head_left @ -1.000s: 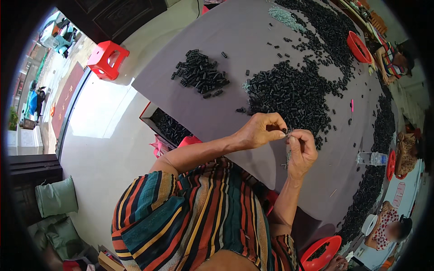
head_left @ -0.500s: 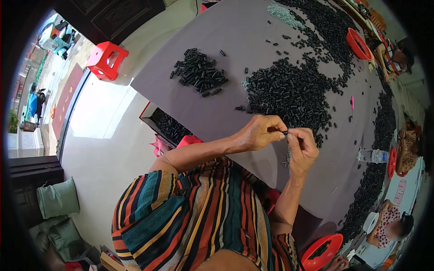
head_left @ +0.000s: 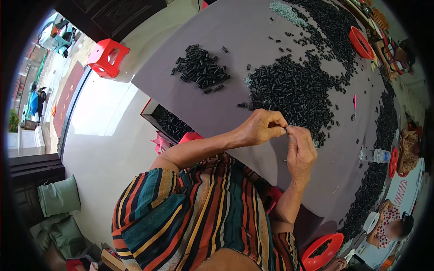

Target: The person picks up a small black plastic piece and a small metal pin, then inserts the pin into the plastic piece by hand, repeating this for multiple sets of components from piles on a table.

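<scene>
Both of my hands meet over the near edge of the grey table [head_left: 162,72], fingertips almost touching. Between thumb and forefinger, my left hand [head_left: 262,128] pinches a small black cylindrical piece, mostly covered by the fingers. My right hand [head_left: 301,151] is closed in a pinch against that piece's end; whatever lies in its fingertips is hidden. Just beyond them spreads a big heap of black cylindrical pieces [head_left: 289,88]. A smaller pile of similar pieces [head_left: 200,67] lies to the left. Tiny pale green parts [head_left: 287,12] are heaped at the far side.
A box of black pieces [head_left: 169,122] stands below the table's left edge. Red basins [head_left: 360,43] sit far right and near right. A clear plastic bottle [head_left: 374,156] and a pink pen-like tool [head_left: 355,101] lie at right. A red stool [head_left: 107,58] stands left. Other people sit along the right.
My right hand has turned slightly, its fingers now pointing more upward beside the left fingertips. The left hand stays nearly in place. The whole view has shifted a little.
</scene>
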